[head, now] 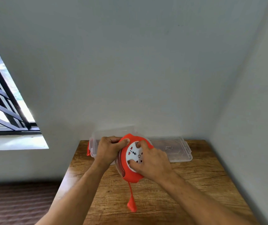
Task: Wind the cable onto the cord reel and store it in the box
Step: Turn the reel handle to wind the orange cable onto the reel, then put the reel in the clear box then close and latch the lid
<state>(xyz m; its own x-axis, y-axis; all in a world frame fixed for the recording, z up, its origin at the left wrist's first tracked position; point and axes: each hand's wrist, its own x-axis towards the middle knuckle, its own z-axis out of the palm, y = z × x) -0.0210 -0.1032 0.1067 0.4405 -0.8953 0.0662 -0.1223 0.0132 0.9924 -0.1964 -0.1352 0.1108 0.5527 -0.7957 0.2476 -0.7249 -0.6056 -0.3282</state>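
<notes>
Orange cord reel [130,173] sits mid-frame between your hands. Your left hand [108,151] grips its rim; your right hand [151,161] clasps its white hub. Its plug [132,205] dangles below, above the table [195,184].

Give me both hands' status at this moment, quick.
Left hand: closed on the orange rim of the cord reel, holding it above the table.
Right hand: fingers pressed on the reel's white socket face, gripping it.

both hands [109,149] [151,161] forward, fingers [139,144] curled in grip
</notes>
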